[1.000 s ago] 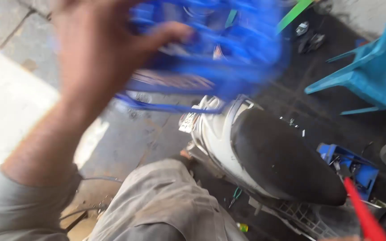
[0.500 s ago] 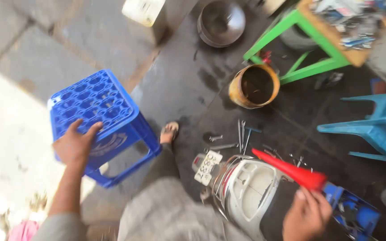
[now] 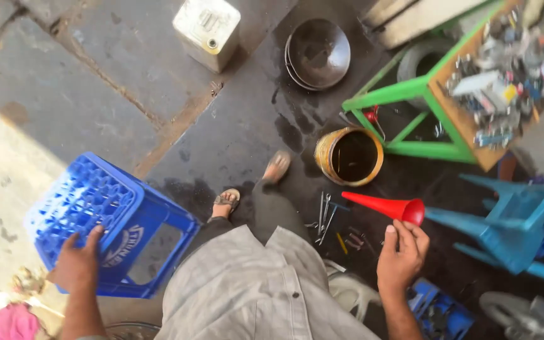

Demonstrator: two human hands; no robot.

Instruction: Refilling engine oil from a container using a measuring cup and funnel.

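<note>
Right hand grip: right hand (image 3: 401, 255) pinches the wide rim of a red funnel (image 3: 385, 206) between thumb and fingers, held at the person's right side above the dark oily floor (image 3: 240, 135).
Funnel axis: long axis runs almost level, spout pointing left and slightly up-frame from the hand, toward a rusty round can (image 3: 349, 156) just beyond the tip.
Left hand grip: left hand (image 3: 78, 264) lies with fingers spread flat on the top corner of a blue plastic crate (image 3: 105, 220), pressing rather than clasping.
Crate position: on the pavement at the person's left, beside the sandalled feet.
Nearer hand: right hand for the can; left for the crate.
</note>
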